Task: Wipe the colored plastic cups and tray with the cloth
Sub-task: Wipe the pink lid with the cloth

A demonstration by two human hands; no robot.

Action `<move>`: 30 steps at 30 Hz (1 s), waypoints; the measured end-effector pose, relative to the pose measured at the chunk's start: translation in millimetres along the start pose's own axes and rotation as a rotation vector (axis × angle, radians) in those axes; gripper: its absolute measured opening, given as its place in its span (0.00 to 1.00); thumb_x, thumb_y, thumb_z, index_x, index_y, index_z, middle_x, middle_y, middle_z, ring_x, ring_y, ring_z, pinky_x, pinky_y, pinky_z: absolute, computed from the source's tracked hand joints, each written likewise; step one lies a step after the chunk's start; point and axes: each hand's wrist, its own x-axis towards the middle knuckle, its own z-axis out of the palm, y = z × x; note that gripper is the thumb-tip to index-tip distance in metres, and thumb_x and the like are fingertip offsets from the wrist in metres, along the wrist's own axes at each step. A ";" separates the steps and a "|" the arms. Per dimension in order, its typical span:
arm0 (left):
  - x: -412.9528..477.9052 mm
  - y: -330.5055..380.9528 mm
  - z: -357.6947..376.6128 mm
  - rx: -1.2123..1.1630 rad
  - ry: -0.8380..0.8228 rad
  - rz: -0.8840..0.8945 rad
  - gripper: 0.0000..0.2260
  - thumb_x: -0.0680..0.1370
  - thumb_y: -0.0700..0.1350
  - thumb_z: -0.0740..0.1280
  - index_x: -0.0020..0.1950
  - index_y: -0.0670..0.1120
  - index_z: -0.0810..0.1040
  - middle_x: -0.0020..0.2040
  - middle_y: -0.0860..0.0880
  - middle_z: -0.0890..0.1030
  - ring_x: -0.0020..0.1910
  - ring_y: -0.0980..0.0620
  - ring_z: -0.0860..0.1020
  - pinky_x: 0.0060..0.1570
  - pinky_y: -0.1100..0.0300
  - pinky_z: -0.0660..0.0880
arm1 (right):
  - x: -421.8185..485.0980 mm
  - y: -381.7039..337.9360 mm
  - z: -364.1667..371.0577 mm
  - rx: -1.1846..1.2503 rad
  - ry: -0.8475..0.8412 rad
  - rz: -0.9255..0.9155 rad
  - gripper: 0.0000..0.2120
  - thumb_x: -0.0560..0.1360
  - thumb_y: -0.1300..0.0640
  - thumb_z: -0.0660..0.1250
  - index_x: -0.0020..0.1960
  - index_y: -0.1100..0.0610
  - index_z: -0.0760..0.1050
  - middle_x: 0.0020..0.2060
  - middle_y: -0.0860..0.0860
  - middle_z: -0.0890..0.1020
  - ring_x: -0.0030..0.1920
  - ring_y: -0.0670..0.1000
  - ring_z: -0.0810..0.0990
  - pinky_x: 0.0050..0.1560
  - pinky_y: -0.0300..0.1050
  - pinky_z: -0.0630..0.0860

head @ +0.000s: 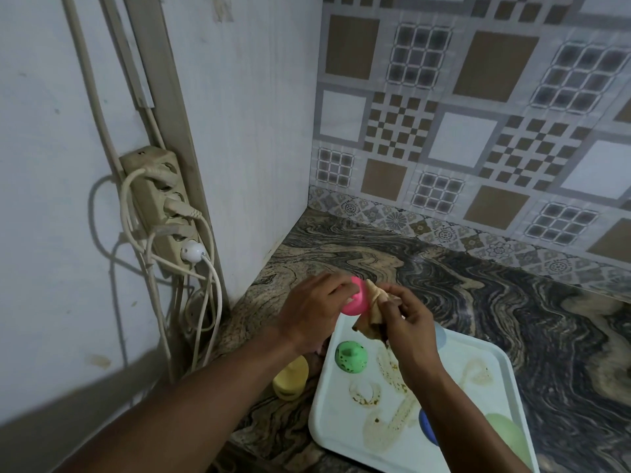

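My left hand (312,307) grips a pink plastic cup (355,302) above the far left corner of the white tray (336,435). My right hand (408,319) pinches a beige cloth (372,310) and presses it against the pink cup's side. A dirty green cup (351,357) stands upside down on the tray. A blue cup (427,426) and a light green cup (508,438) sit near the tray's front, partly hidden by my right forearm. A yellow cup (291,377) lies on the counter left of the tray. Brownish smears streak the tray.
The marbled counter (512,302) runs back to a tiled wall (478,114). A white side panel (256,148) closes the left end. A power strip (160,203) with several plugs and hanging cables hangs on the wall at left.
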 end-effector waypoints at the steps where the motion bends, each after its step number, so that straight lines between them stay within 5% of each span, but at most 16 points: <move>1: -0.7 -1.0 -1.5 0.018 -0.006 0.040 0.13 0.73 0.37 0.67 0.57 0.44 0.79 0.55 0.46 0.80 0.50 0.44 0.79 0.45 0.49 0.79 | 0.0 0.8 -0.5 0.007 -0.021 0.013 0.09 0.83 0.63 0.63 0.57 0.57 0.81 0.42 0.63 0.85 0.36 0.59 0.85 0.31 0.45 0.81; 5: 0.7 -4.9 -14.3 0.090 -0.024 0.156 0.17 0.70 0.40 0.62 0.57 0.45 0.78 0.55 0.45 0.80 0.48 0.43 0.77 0.45 0.50 0.78 | 2.3 7.1 -5.5 0.021 -0.024 0.051 0.10 0.83 0.63 0.62 0.58 0.59 0.81 0.42 0.66 0.84 0.34 0.57 0.82 0.29 0.43 0.76; 8: 1.6 -1.0 -19.9 0.115 0.000 0.213 0.17 0.70 0.39 0.60 0.57 0.45 0.77 0.55 0.44 0.81 0.45 0.43 0.75 0.44 0.51 0.76 | 9.0 7.9 -10.9 0.111 0.044 0.088 0.10 0.83 0.61 0.62 0.57 0.58 0.81 0.45 0.68 0.83 0.39 0.61 0.80 0.36 0.49 0.76; 12: 3.1 2.0 -17.3 0.142 0.105 0.228 0.14 0.74 0.38 0.60 0.53 0.45 0.83 0.54 0.44 0.81 0.46 0.44 0.74 0.41 0.53 0.76 | 10.3 2.2 -12.8 0.183 -0.121 0.124 0.11 0.82 0.55 0.65 0.59 0.60 0.81 0.41 0.69 0.80 0.39 0.67 0.78 0.44 0.57 0.73; 15: 3.1 -1.1 -12.7 0.160 0.173 0.223 0.12 0.77 0.42 0.62 0.51 0.47 0.85 0.57 0.45 0.72 0.49 0.44 0.73 0.42 0.51 0.76 | 7.9 3.7 -11.7 0.126 -0.191 0.108 0.12 0.79 0.57 0.70 0.60 0.61 0.79 0.42 0.71 0.83 0.43 0.75 0.82 0.42 0.57 0.75; 19: 0.3 -1.1 -9.1 0.089 0.159 0.183 0.08 0.79 0.47 0.67 0.54 0.49 0.83 0.58 0.46 0.69 0.51 0.42 0.77 0.45 0.49 0.78 | 7.4 3.4 -11.7 0.150 -0.156 0.099 0.15 0.75 0.58 0.71 0.59 0.63 0.78 0.41 0.71 0.82 0.41 0.75 0.81 0.37 0.52 0.79; 21: 0.0 2.7 -7.5 0.006 0.088 -0.035 0.13 0.78 0.53 0.69 0.61 0.52 0.79 0.60 0.47 0.69 0.56 0.46 0.75 0.48 0.51 0.78 | 8.8 1.7 -10.8 0.204 -0.100 0.092 0.16 0.74 0.58 0.71 0.59 0.65 0.78 0.38 0.70 0.81 0.39 0.70 0.80 0.37 0.52 0.80; 23: 3.7 14.4 -8.9 -0.219 -0.014 -0.464 0.23 0.75 0.61 0.69 0.67 0.54 0.72 0.61 0.51 0.70 0.56 0.52 0.75 0.49 0.56 0.77 | 11.3 1.5 -8.7 0.249 -0.037 0.078 0.14 0.77 0.60 0.69 0.60 0.65 0.77 0.37 0.69 0.80 0.35 0.63 0.81 0.39 0.52 0.79; 26: 11.9 34.7 -16.8 -0.845 -0.130 -1.009 0.17 0.78 0.54 0.70 0.64 0.50 0.75 0.51 0.52 0.80 0.41 0.58 0.82 0.36 0.65 0.77 | 11.3 1.5 -5.0 0.227 0.016 0.051 0.10 0.79 0.61 0.69 0.59 0.62 0.79 0.36 0.66 0.81 0.32 0.59 0.81 0.41 0.55 0.76; 30: 13.6 35.1 -15.0 -1.135 -0.086 -1.099 0.09 0.81 0.42 0.68 0.60 0.41 0.79 0.47 0.44 0.84 0.30 0.59 0.82 0.25 0.68 0.73 | 7.6 1.1 -6.5 0.138 0.061 0.006 0.09 0.81 0.58 0.67 0.58 0.58 0.82 0.39 0.65 0.83 0.36 0.57 0.80 0.34 0.46 0.76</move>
